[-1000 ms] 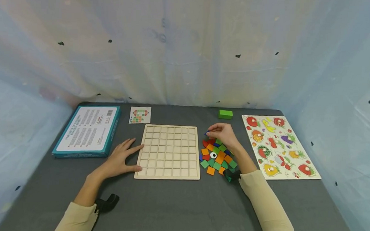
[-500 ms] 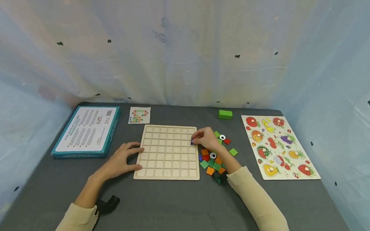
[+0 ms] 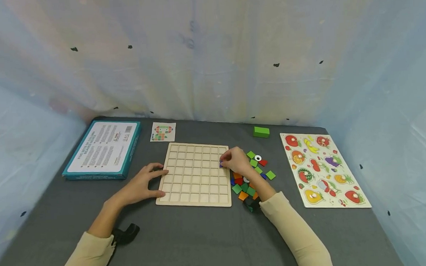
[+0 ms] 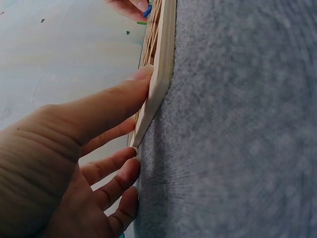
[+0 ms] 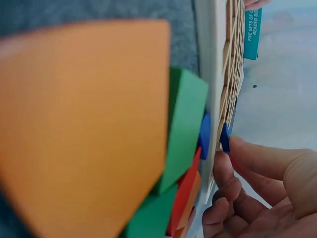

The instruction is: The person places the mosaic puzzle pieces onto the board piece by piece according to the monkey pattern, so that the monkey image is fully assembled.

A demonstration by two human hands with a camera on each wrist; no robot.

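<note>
A pale wooden grid board (image 3: 197, 173) lies on the dark table. My left hand (image 3: 139, 186) rests at its left side, thumb and fingertips on the frame. In the left wrist view the thumb of that left hand (image 4: 89, 114) presses the board's edge (image 4: 157, 84). My right hand (image 3: 237, 162) pinches a small blue tile (image 3: 220, 164) over the board's rightmost column, in the upper half. Seen from the right wrist, thumb and fingers hold the blue tile (image 5: 225, 138) tilted at the grid; whether it touches the slot floor cannot be told.
Loose coloured tiles (image 3: 250, 191) lie right of the board, partly under my right wrist. A pattern card (image 3: 163, 132) and a teal-edged box (image 3: 101, 149) lie at the back left. A green block (image 3: 261, 132) stands behind; a fruit puzzle board (image 3: 325, 169) lies far right.
My right hand has moved left from the tile pile to the board's right column with the blue tile, then stayed there. The upper fingers of my left hand have shifted slightly towards me.
</note>
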